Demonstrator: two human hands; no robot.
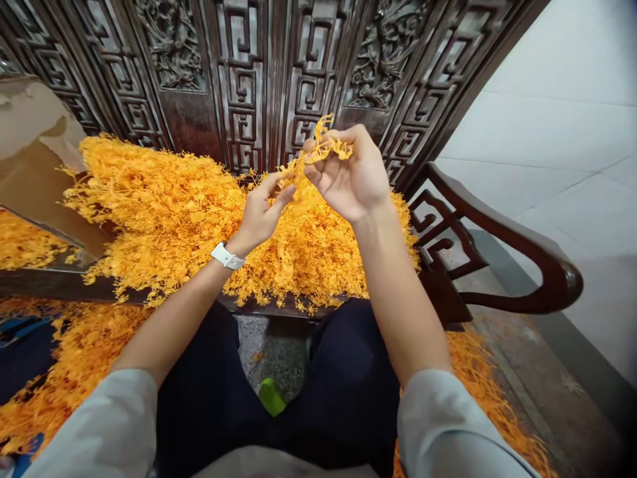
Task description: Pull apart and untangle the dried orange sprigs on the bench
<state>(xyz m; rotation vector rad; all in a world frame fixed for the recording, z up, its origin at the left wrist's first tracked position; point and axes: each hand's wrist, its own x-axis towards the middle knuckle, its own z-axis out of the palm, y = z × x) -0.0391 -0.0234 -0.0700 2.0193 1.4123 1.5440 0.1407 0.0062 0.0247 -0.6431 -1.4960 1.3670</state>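
In the head view, a thin, branching orange piece (321, 154), plastic by its look, is held up over a big heap of similar pieces (184, 199). My right hand (361, 174) pinches it between thumb and fingers, palm turned toward me. Lower and to the left, my left hand (261, 211) has its thumb and fingertips closed around the trailing end of the piece. A white watch strap (227, 255) circles my left wrist. The fingertips partly cover the piece, so its exact kind does not show.
The heap lies on a dark wooden bench with a carved back (251, 86) and a curved armrest (517, 265) at right. A torn cardboard box (40, 159) stands at left. More orange pieces (89, 352) lie below the seat on both sides. Something green (271, 397) shows between my legs.
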